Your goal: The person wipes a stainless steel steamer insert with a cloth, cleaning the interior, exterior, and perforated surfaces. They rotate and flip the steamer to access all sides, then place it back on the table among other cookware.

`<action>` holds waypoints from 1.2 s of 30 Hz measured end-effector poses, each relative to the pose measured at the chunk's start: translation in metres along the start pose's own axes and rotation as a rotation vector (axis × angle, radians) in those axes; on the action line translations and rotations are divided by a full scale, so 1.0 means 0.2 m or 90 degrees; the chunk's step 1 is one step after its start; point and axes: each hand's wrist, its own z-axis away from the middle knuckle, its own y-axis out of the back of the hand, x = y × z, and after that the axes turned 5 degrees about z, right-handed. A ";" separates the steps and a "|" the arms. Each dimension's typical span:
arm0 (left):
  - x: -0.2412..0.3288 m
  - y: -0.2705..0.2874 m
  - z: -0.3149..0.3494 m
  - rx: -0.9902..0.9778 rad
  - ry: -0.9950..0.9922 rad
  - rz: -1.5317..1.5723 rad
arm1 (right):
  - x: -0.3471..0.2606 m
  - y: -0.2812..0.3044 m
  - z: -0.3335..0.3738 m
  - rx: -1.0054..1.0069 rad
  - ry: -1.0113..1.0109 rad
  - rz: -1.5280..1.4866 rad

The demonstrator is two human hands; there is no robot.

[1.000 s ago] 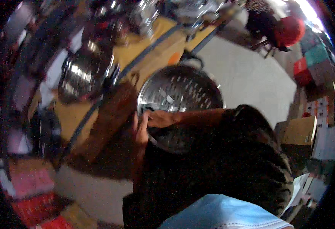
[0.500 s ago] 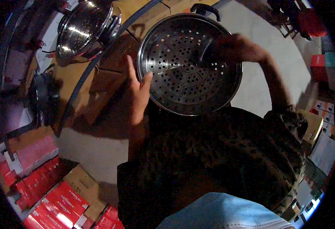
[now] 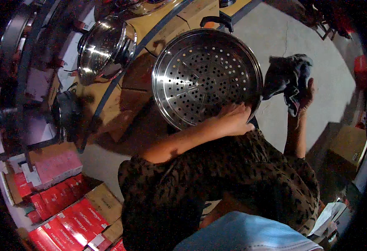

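Note:
A round stainless steel steamer pan [image 3: 198, 83] with a perforated bottom and a black handle on its far side is in front of me. My left hand [image 3: 236, 118] reaches across my body and grips the pan's near right rim, its fingers curled over the edge. To the right of the pan, my right hand [image 3: 307, 94] holds up a crumpled dark cloth [image 3: 290, 75]. Part of that hand is hidden behind the cloth, which hangs apart from the pan's inside.
Shiny steel pots [image 3: 104, 48] stand on a shelf with a dark edge at the far left. Red boxes [image 3: 72, 226] and brown cartons [image 3: 102, 205] are stacked at the lower left. Another carton [image 3: 347, 144] sits at the right, beside the pale floor [image 3: 317, 113].
My right hand has moved out of the pan to the right with the cloth. My left hand has gone from the left rim to the near right rim.

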 end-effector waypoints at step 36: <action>-0.16 0.33 0.38 0.821 -0.108 0.469 | 0.48 -0.97 -0.46 -0.204 0.310 1.356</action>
